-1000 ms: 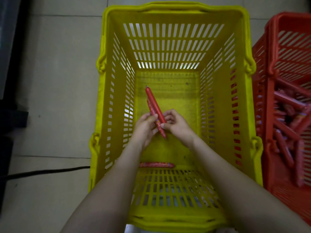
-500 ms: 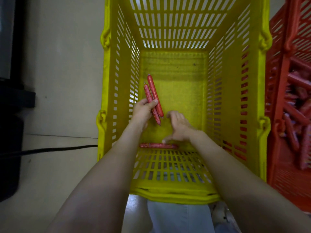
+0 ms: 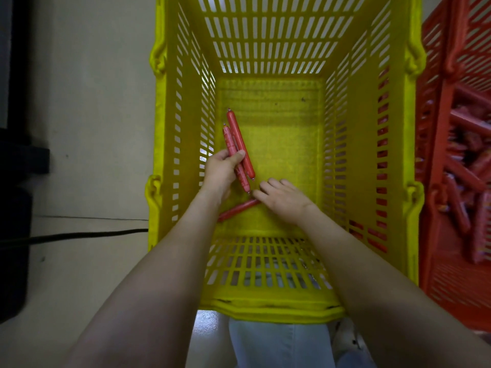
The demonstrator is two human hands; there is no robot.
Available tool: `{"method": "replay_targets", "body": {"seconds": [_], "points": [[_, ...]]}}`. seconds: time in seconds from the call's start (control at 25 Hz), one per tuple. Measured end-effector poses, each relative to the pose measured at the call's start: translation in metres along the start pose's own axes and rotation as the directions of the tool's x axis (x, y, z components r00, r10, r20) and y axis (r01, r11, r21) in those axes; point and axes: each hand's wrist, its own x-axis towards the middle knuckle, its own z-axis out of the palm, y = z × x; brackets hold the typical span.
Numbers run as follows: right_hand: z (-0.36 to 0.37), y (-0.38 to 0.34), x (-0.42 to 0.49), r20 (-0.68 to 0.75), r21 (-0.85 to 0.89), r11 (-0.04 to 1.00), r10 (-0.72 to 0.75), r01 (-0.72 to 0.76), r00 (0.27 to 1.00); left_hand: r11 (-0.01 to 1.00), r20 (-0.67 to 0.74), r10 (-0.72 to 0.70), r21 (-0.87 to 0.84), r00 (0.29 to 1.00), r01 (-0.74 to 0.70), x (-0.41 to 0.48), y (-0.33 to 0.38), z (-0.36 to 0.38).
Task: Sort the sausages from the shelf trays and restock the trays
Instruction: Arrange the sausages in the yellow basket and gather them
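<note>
Both my arms reach down into a tall yellow slatted basket (image 3: pixel 183 102) on the floor. My left hand (image 3: pixel 221 172) grips two red sausages (image 3: pixel 237 140) side by side, their far ends pointing away from me. My right hand (image 3: pixel 285 199) is low on the basket floor, its fingertips pinching the raised end of a third red sausage (image 3: pixel 235 210) that lies at a slant below my left hand.
A red slatted basket (image 3: pixel 438 107) stands against the yellow one's right side and holds several red sausages (image 3: pixel 463 176). A black cable (image 3: pixel 79 236) crosses the pale floor at left. Dark equipment (image 3: pixel 13 235) lines the left edge. My knee (image 3: pixel 279 343) is below the basket.
My right hand let go of the two sausages and dropped to the third one on the basket floor, lifting its right end. My left hand kept the pair.
</note>
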Motion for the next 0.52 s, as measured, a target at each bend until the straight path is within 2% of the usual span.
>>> {"method": "replay_targets", "body": {"seconds": [0.08, 0.16, 0.2, 0.28, 0.32, 0.36, 0.4, 0.44, 0.52], "points": [[-0.003, -0.002, 0.003, 0.029, 0.002, 0.999, 0.044, -0.044, 0.999, 1.0, 0.004, 0.016, 0.005, 1.0, -0.016, 0.0, 0.003, 0.002], [-0.014, 0.002, -0.001, 0.024, 0.095, 0.976, 0.197, -0.198, 0.98, 0.999, -0.005, 0.043, 0.017, 0.999, -0.043, -0.003, 0.01, 0.006], [-0.021, 0.007, -0.006, 0.015, 0.193, 0.923, 0.335, -0.332, 0.942, 0.998, -0.006, 0.06, 0.008, 0.998, -0.06, -0.007, 0.014, 0.009], [-0.043, 0.019, -0.023, 0.018, 0.469, 0.688, 0.619, -0.553, 0.785, 0.996, 0.006, 0.087, -0.009, 0.996, -0.087, -0.021, 0.026, 0.021], [-0.056, 0.022, -0.033, 0.019, 0.624, 0.552, 0.697, -0.553, 0.717, 0.995, 0.019, 0.095, -0.01, 0.995, -0.095, -0.031, 0.033, 0.03], [-0.072, 0.023, -0.045, 0.011, 0.758, 0.433, 0.739, -0.488, 0.673, 0.995, 0.048, 0.099, -0.017, 0.994, -0.098, -0.045, 0.042, 0.042], [-0.091, 0.02, -0.061, -0.014, 0.853, 0.353, 0.752, -0.384, 0.659, 0.995, 0.101, 0.097, -0.031, 0.99, -0.095, -0.062, 0.052, 0.055], [-0.111, 0.016, -0.085, -0.058, 0.909, 0.307, 0.76, -0.28, 0.647, 0.994, 0.187, 0.1, -0.054, 0.977, -0.091, -0.084, 0.064, 0.072], [-0.147, 0.007, -0.143, -0.156, 0.943, 0.298, 0.789, -0.149, 0.594, 0.992, 0.384, 0.115, -0.084, 0.916, -0.089, -0.136, 0.089, 0.103]]}}
